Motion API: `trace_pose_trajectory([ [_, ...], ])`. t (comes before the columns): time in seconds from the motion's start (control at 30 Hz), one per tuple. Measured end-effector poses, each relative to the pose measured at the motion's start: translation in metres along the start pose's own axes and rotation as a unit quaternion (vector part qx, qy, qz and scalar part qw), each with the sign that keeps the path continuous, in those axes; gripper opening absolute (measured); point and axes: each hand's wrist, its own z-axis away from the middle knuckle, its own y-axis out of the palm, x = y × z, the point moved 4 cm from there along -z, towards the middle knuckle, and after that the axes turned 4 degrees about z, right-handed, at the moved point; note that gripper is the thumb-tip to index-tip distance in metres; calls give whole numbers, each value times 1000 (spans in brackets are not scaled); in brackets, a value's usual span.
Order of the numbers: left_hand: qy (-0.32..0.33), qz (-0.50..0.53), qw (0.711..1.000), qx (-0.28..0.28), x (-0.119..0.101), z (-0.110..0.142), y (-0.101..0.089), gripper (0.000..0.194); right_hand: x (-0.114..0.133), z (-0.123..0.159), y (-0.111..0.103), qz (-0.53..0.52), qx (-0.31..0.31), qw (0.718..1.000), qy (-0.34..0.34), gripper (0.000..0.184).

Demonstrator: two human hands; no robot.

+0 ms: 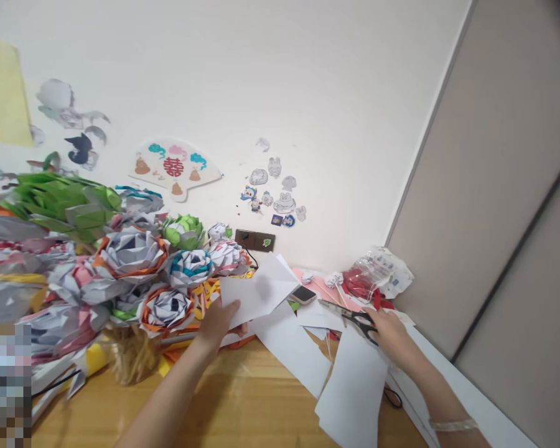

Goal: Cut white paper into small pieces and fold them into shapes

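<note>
My left hand (219, 323) grips white paper (261, 287) by its lower left edge, thumb on top, holding it raised above the table. The paper looks folded or layered, with a second edge showing at its upper right. In my right hand (387, 336) is a pair of scissors (350, 316) with black handles, its blades pointing left toward the paper but apart from it. Below the scissors lie loose white sheets (354, 386). A phone (304, 295) rests just right of the held paper.
Folded paper flowers (130, 255) crowd the left side, some in a clear vase (133, 354). At the back right sits a clear plastic bag (378, 274) with red material beside it. Behind the wooden table (242, 392) stands a wall with stickers (275, 193) and a socket (255, 240).
</note>
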Motion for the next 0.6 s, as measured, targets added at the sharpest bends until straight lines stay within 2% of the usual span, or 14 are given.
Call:
trace_pose_trajectory([
  [0.07, -9, 2, 1000, 4, 0, 0, 2, 13, -1, 9, -7, -40, 21, 998, -34, 58],
  [0.2, -25, -8, 1000, 11, -1, 3, 9, 10, 21, 41, -22, -105, 154, 980, -72, 75],
  [0.27, -27, -15, 999, 11, -1, 5, 12, 9, 39, 58, -28, -125, 230, 963, -66, 70],
  [0.33, -22, -20, 999, 16, -2, 7, 17, 9, 57, 70, -30, -140, 308, 938, -75, 56],
  [0.47, -11, 9, 999, 48, -2, 15, 33, 15, 79, 75, -27, -151, 354, 916, -112, 49],
  [0.6, -39, 29, 996, 74, 0, 23, 48, 22, 83, 68, -13, -198, 376, 897, -120, 48],
])
